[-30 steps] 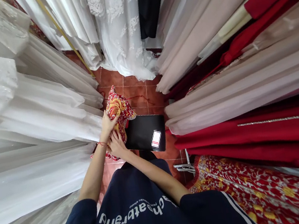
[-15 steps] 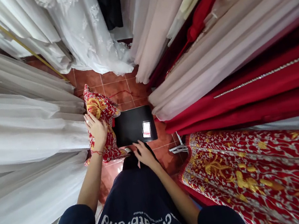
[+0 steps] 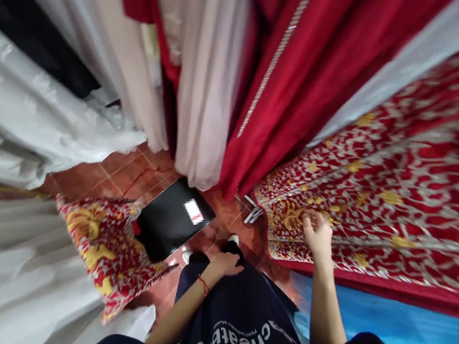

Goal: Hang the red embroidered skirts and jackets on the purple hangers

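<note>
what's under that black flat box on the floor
The black flat box lies on the brown floor tiles, with its left edge against the red and gold patterned cloth. Whatever sits directly beneath the box is covered and cannot be seen.
</note>
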The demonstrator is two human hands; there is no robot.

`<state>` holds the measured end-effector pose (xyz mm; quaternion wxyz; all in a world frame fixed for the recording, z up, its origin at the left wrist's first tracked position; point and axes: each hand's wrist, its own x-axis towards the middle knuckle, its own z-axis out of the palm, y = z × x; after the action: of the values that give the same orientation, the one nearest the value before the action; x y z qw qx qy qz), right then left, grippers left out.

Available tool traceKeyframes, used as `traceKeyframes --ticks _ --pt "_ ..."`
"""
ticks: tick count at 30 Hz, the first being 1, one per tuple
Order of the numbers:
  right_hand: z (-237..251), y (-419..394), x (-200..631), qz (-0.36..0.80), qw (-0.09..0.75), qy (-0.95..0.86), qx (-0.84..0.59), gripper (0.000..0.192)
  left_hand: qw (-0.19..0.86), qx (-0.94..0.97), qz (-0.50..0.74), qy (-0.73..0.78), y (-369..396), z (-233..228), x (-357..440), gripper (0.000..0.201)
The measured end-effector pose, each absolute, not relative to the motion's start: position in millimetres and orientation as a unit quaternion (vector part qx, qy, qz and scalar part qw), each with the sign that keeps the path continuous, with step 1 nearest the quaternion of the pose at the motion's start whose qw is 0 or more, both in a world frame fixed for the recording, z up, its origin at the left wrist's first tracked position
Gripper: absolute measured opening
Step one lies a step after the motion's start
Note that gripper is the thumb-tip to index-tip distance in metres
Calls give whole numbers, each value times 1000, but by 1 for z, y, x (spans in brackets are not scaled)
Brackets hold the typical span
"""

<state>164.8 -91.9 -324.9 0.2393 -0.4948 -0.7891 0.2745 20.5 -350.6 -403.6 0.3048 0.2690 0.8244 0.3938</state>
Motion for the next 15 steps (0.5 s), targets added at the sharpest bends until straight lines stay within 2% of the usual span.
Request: traceKeyframes --ticks 3,7,12,15 --pt "-302 -81 181 287 304 -760 -497 38 389 440 311 747 -305 -396 26 23" --pt "-276 -58 202 293 359 -742 -485 34 407 566 265 666 -232 -373 30 26" --pt "-237 -28 219 310 404 -745 -431 29 376 629 313 603 -139 -325 42 22" --pt "-208 -24 226 313 441 -740 -400 27 360 643 361 571 -93 -289 44 27"
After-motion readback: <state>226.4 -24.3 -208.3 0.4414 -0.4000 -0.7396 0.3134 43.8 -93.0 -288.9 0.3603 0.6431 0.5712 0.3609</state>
